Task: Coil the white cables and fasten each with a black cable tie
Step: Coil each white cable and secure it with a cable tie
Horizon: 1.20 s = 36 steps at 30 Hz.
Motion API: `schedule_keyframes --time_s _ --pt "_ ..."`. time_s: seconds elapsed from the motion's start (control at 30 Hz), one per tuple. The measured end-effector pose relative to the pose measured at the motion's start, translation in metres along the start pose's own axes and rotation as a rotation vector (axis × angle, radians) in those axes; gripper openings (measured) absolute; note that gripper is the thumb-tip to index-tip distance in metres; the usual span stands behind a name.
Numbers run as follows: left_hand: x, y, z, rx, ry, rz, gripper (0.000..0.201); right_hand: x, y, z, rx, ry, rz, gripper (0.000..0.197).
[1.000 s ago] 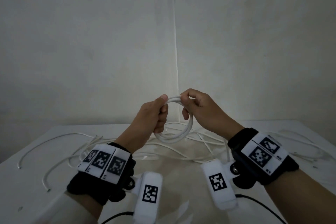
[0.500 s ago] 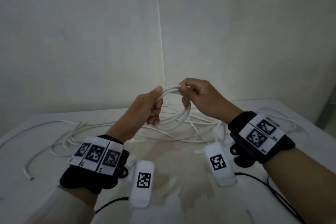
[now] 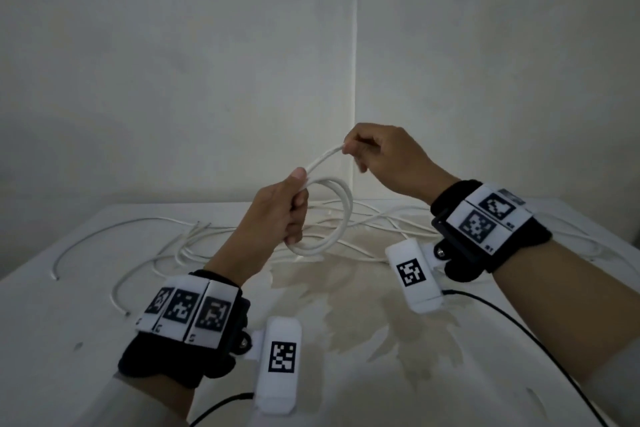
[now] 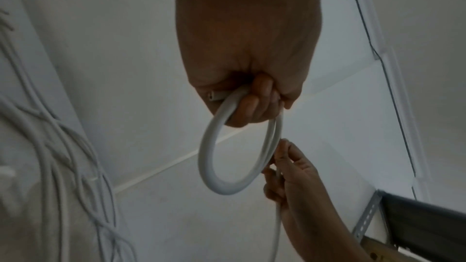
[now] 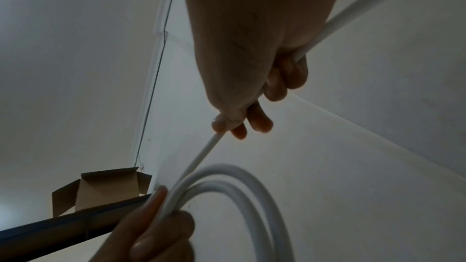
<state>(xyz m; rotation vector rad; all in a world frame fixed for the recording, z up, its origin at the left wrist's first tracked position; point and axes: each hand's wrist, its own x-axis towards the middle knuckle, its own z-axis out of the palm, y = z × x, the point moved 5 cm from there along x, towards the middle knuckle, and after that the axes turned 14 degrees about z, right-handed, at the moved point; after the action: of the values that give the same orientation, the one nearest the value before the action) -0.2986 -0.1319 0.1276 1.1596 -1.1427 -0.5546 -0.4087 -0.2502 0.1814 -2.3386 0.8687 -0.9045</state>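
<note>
My left hand [image 3: 289, 210] grips a small coil of white cable [image 3: 337, 222] above the table, thumb pressed on top of the loops. The coil [image 4: 214, 158] hangs below the curled fingers in the left wrist view, with a cut cable end [image 4: 213, 95] sticking out by the palm. My right hand [image 3: 374, 152] is up and to the right, pinching the free run of the same cable [image 3: 323, 161]. That strand [image 5: 201, 156] runs taut from the right fingers down to the coil [image 5: 242, 188]. No black cable tie is visible.
Several loose white cables [image 3: 180, 243] sprawl over the white table [image 3: 52, 340] behind and left of my hands. Black wrist-camera leads [image 3: 519, 326] trail across the near right. A cardboard box [image 5: 100, 186] and a dark shelf edge [image 4: 416, 220] show to the side.
My right hand has pulled away from the coil, up and to the right, drawing out a length of cable. The left hand keeps hold of the coil.
</note>
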Motion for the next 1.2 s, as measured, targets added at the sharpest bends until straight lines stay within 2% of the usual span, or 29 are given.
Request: schedule_keyframes --time_s 0.17,0.23,0.3,0.4,0.5,0.63,0.77,0.83,0.97,1.0,1.1,1.2 --pt "0.005 0.001 -0.019 -0.145 0.116 0.035 0.042 -0.024 -0.014 0.037 0.314 -0.35 0.096 0.031" --pt "0.006 0.0 -0.021 -0.15 0.114 0.04 0.043 -0.029 -0.013 0.045 0.383 -0.417 0.119 0.032" --pt "0.007 0.0 -0.02 -0.169 0.089 0.038 0.043 -0.024 -0.013 0.046 0.39 -0.369 0.081 0.028" --pt "0.011 0.002 -0.018 -0.176 -0.021 0.029 0.042 -0.011 -0.011 0.038 0.319 -0.264 0.013 0.03" --pt "0.013 0.006 -0.017 -0.148 -0.049 0.022 0.041 -0.006 -0.008 0.038 0.27 -0.25 -0.029 0.032" --pt "0.013 0.005 -0.017 -0.176 0.101 0.026 0.041 -0.004 -0.004 0.045 0.307 -0.222 -0.034 0.025" --pt "0.018 0.003 -0.031 -0.286 0.268 0.047 0.041 -0.004 0.015 0.039 0.288 -0.079 -0.042 0.013" --pt "0.022 0.005 -0.045 -0.34 0.351 0.086 0.041 -0.006 0.029 0.036 0.167 -0.013 -0.051 0.019" --pt "0.03 0.009 -0.068 -0.385 0.477 0.145 0.041 -0.005 0.056 0.042 -0.023 0.006 -0.071 0.035" --pt "0.031 0.01 -0.071 -0.381 0.497 0.152 0.041 -0.006 0.058 0.046 -0.107 0.026 -0.109 0.036" --pt "0.034 0.009 -0.073 -0.331 0.528 0.15 0.04 -0.013 0.048 0.066 -0.388 0.14 -0.349 0.039" --pt "0.037 0.007 -0.069 -0.245 0.537 0.15 0.04 -0.021 0.031 0.081 -0.526 0.225 -0.495 0.033"
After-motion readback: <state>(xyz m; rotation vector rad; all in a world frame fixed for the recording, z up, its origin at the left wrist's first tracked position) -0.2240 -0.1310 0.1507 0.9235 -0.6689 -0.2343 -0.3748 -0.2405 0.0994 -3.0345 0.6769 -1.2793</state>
